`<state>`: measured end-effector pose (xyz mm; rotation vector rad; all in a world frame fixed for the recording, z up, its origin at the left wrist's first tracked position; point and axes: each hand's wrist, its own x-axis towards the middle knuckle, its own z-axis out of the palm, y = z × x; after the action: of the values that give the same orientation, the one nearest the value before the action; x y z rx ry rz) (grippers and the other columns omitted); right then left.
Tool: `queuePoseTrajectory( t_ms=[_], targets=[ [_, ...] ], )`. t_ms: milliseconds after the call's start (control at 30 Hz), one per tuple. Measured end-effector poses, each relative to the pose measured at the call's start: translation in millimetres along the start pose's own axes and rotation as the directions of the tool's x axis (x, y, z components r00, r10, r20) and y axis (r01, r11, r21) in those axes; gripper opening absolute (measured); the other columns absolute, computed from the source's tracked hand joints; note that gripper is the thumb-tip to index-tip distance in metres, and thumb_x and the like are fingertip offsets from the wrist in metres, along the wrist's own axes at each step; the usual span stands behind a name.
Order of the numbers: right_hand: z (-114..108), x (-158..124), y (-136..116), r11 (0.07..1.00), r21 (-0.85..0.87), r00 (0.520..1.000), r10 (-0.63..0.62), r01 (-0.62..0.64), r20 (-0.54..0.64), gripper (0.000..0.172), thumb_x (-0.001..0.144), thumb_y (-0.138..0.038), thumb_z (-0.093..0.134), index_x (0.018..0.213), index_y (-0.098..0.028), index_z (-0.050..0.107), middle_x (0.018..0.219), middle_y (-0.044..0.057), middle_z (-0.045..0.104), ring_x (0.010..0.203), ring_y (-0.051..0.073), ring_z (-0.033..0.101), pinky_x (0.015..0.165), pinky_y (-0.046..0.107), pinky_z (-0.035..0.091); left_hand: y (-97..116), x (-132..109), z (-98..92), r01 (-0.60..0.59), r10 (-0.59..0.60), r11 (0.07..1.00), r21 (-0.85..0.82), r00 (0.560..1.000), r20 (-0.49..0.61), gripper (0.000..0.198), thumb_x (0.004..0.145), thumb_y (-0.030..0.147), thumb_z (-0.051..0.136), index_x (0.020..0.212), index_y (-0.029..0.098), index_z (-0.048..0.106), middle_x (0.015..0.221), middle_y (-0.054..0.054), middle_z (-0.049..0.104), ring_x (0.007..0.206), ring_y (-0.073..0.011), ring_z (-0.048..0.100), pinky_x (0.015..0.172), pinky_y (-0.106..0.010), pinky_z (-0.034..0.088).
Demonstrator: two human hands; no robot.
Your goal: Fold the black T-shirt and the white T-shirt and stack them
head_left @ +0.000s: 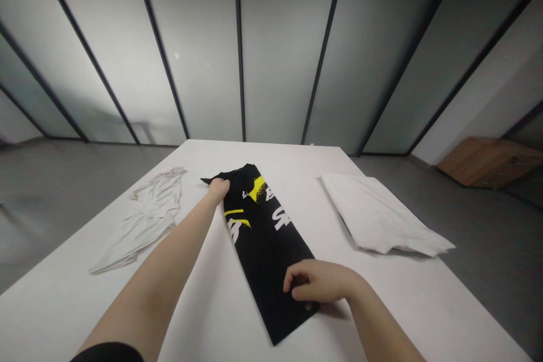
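Observation:
A black garment (265,237) with yellow and white print lies folded into a long strip on the white table (220,305), running from the far middle toward me. My left hand (219,188) reaches out and pinches its far left corner, fingers closed on the cloth. My right hand (316,281) rests near the strip's near end, fingers curled and gripping the right edge of the fabric.
A crumpled white garment (146,218) lies on the table's left side. A flat folded white cloth (377,215) sits on the right, reaching the table edge. Glass wall panels with dark frames stand behind. A wooden cabinet (487,161) is on the floor at far right.

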<state>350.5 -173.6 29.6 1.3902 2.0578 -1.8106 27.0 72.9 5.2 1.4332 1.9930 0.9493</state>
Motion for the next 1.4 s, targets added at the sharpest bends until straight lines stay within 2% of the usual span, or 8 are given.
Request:
queuePoseTrajectory(
  t_ms=[133, 400, 567, 733, 867, 967, 1133, 1400],
  targets=[
    [-3, 5, 6, 0.998, -0.043, 0.997, -0.038, 0.035, -0.073, 0.027, 0.084, -0.020, 0.065, 0.108, -0.022, 0.077, 0.072, -0.004, 0.062, 0.064, 0.012, 0.062, 0.053, 0.018, 0.041, 6, -1, 11.6, -0.129, 0.131, 0.986, 0.108, 0.991, -0.013, 0.024, 0.092, 0.022, 0.057, 0.103, 0.013, 0.077, 0.098, -0.015, 0.078, 0.106, -0.0341, 0.073, 0.092, -0.039, 0.058],
    [1, 5, 4, 0.993, -0.086, 0.996, -0.073, 0.077, 0.058, 0.029, 0.073, -0.020, 0.073, 0.102, -0.020, 0.080, 0.067, -0.006, 0.062, 0.059, 0.009, 0.053, 0.053, 0.018, 0.036, 24, 2, 13.2, -0.251, 0.282, 0.902, 0.351, 0.959, -0.037, 0.044, 0.088, 0.025, 0.054, 0.124, 0.008, 0.074, 0.127, -0.024, 0.067, 0.117, -0.0349, 0.069, 0.104, -0.041, 0.053],
    [0, 7, 8, 0.997, -0.050, 0.996, -0.048, 0.052, 0.070, 0.026, 0.071, -0.022, 0.076, 0.097, -0.020, 0.080, 0.067, -0.006, 0.063, 0.056, 0.009, 0.053, 0.050, 0.017, 0.035, 39, -4, 33.7, -0.308, 0.332, 0.843, 0.440, 0.943, 0.025, 0.047, 0.096, 0.029, 0.047, 0.131, 0.008, 0.070, 0.130, -0.024, 0.066, 0.130, -0.0375, 0.061, 0.113, -0.046, 0.045],
    [2, 10, 10, 1.000, 0.013, 0.996, -0.011, 0.010, 0.088, 0.025, 0.070, -0.029, 0.083, 0.093, -0.019, 0.077, 0.067, -0.005, 0.066, 0.058, 0.010, 0.059, 0.052, 0.017, 0.042, 36, -26, 66.3, -0.343, 0.319, 0.809, 0.477, 0.938, 0.133, 0.062, 0.106, 0.044, 0.033, 0.153, 0.010, 0.053, 0.137, -0.024, 0.067, 0.130, -0.0393, 0.061, 0.113, -0.053, 0.044],
    [6, 11, 9, 1.000, 0.028, 0.998, -0.007, 0.005, 0.065, 0.021, 0.079, -0.030, 0.076, 0.097, -0.020, 0.076, 0.066, -0.005, 0.066, 0.057, 0.012, 0.063, 0.054, 0.019, 0.046, 29, -47, 80.2, -0.358, 0.333, 0.781, 0.512, 0.932, 0.144, 0.067, 0.106, 0.051, 0.033, 0.162, 0.016, 0.043, 0.157, -0.022, 0.053, 0.147, -0.0417, 0.046, 0.120, -0.057, 0.034],
    [7, 10, 6, 0.998, -0.059, 1.000, 0.012, -0.010, 0.020, 0.021, 0.081, -0.024, 0.071, 0.102, -0.021, 0.075, 0.061, -0.007, 0.062, 0.053, 0.011, 0.062, 0.050, 0.017, 0.042, 30, -58, 82.4, -0.358, 0.363, 0.753, 0.553, 0.926, 0.105, 0.064, 0.106, 0.049, 0.033, 0.161, 0.019, 0.044, 0.160, -0.021, 0.049, 0.149, -0.0404, 0.043, 0.121, -0.058, 0.031],
    [7, 9, 5, 0.995, -0.099, 1.000, 0.014, -0.012, 0.011, 0.023, 0.078, -0.017, 0.067, 0.099, -0.022, 0.074, 0.063, -0.007, 0.059, 0.054, 0.011, 0.062, 0.049, 0.017, 0.042, 32, -62, 84.7, -0.365, 0.347, 0.732, 0.575, 0.926, 0.146, 0.048, 0.100, 0.042, 0.044, 0.140, 0.023, 0.064, 0.159, -0.017, 0.052, 0.147, -0.0394, 0.044, 0.119, -0.059, 0.034],
    [6, 10, 5, 0.998, -0.066, 1.000, 0.000, 0.001, 0.014, 0.021, 0.076, -0.015, 0.066, 0.095, -0.021, 0.073, 0.064, -0.007, 0.058, 0.052, 0.010, 0.062, 0.048, 0.016, 0.042, 25, -47, 78.4, -0.253, 0.267, 0.784, 0.568, 0.962, 0.060, 0.064, 0.095, 0.028, 0.045, 0.156, 0.009, 0.046, 0.164, -0.027, 0.042, 0.151, -0.0426, 0.039, 0.120, -0.062, 0.032]
  ],
)
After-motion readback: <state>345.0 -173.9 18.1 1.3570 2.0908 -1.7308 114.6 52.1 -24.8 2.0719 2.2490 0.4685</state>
